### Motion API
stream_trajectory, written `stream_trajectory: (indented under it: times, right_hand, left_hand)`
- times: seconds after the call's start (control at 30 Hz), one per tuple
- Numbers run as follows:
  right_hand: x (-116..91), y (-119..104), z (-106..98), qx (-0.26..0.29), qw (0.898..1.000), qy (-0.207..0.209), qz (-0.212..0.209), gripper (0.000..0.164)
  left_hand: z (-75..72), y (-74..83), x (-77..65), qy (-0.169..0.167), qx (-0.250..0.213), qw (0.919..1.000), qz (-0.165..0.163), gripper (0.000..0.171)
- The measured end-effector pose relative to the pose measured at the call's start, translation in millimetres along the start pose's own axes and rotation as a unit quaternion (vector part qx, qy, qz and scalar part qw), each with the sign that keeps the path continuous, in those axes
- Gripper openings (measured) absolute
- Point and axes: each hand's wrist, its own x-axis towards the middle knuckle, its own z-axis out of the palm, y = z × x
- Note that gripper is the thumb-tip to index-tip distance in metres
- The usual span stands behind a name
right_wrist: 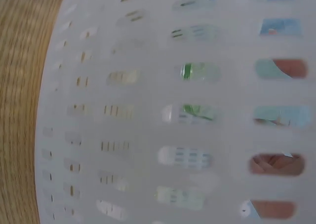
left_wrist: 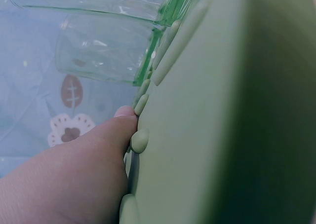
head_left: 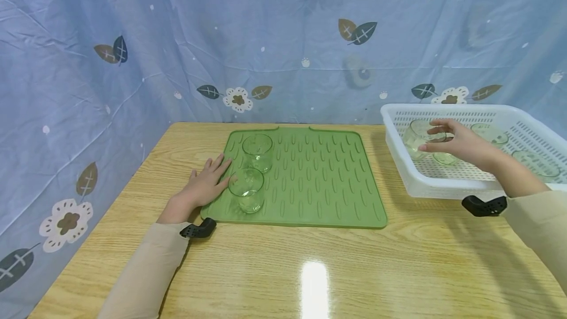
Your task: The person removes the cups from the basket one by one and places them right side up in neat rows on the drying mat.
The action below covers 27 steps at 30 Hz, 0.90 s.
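Observation:
My left hand [head_left: 201, 186] lies flat with fingers spread on the left edge of the green drying mat [head_left: 310, 181]. Its thumb points toward the nearer of two clear glasses, right by that glass [head_left: 249, 191] in the head view. Just behind stands the other glass [head_left: 258, 154]; both are upright on the mat. At the right, my right hand [head_left: 462, 144] reaches into the white plastic basket [head_left: 438, 182] and holds a glass [head_left: 414, 142], thumb on the near side and fingers farther back. In the right wrist view, the basket's slotted wall [right_wrist: 148, 130] mostly hides that hand.
More glasses sit in the basket, one farther back [head_left: 489, 134] and one toward the right [head_left: 536, 164]. The basket's raised near wall stands between my right forearm and the wooden table [head_left: 283, 255]. A blue patterned curtain [head_left: 288, 38] hangs behind and along the left.

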Motion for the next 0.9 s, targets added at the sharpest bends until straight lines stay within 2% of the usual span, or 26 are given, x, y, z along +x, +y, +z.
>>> stream_trajectory:
  times: [0.23,0.5,0.9]
  right_hand:
    - [-9.6,-4.8,-1.6,0.031,0.999,0.014,-0.011,0.091]
    - [-21.1,-9.4,-7.6,0.015,0.998,0.055,-0.028,0.082]
    - [-30.3,-26.6,-9.1,0.05,0.994,0.075,-0.066,0.079]
  left_hand:
    - [0.7,-0.3,-0.4,-0.004,0.001,1.0,-0.002,0.072]
    - [-0.8,-1.3,0.9,-0.006,0.002,1.0,-0.005,0.072]
    - [-0.8,-0.9,-0.1,-0.003,0.004,1.0,-0.002,0.072]
